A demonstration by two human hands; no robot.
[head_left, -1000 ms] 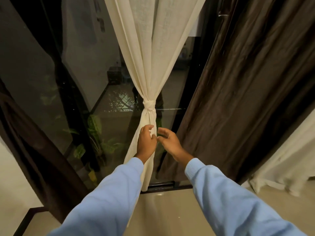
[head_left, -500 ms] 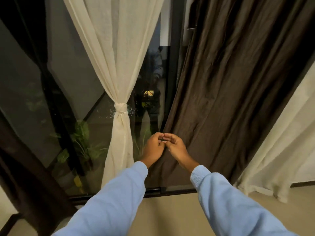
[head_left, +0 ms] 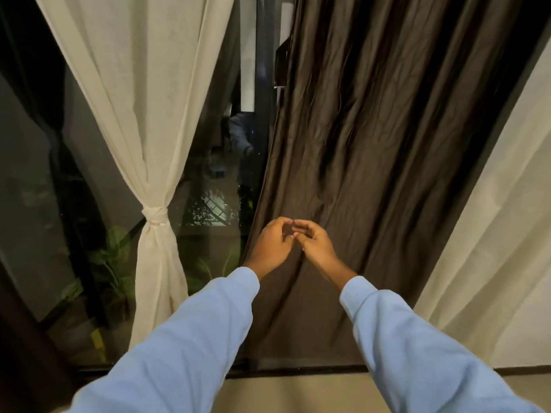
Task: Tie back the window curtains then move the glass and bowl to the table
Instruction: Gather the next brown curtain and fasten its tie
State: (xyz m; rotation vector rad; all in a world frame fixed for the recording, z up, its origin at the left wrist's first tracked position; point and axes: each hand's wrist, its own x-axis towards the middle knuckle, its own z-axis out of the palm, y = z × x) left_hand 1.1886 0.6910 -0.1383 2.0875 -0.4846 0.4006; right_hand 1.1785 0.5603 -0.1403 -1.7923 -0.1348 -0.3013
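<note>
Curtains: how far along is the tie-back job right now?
Done: the cream curtain is gathered and knotted at its waist. In hand: the left hand and right hand meet fingertip to fingertip in front of the brown curtain, which hangs loose and untied; neither clearly grips fabric. Left: tie the brown curtain, perhaps the cream panel at far right, then the glass and bowl, neither in view.

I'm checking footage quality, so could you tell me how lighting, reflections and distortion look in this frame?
Head view: dim, warm indoor light; the window glass is dark and mirrors the room; wide-angle bending tilts the cream curtain and brown curtain; the left hand and right hand look slightly soft.
</note>
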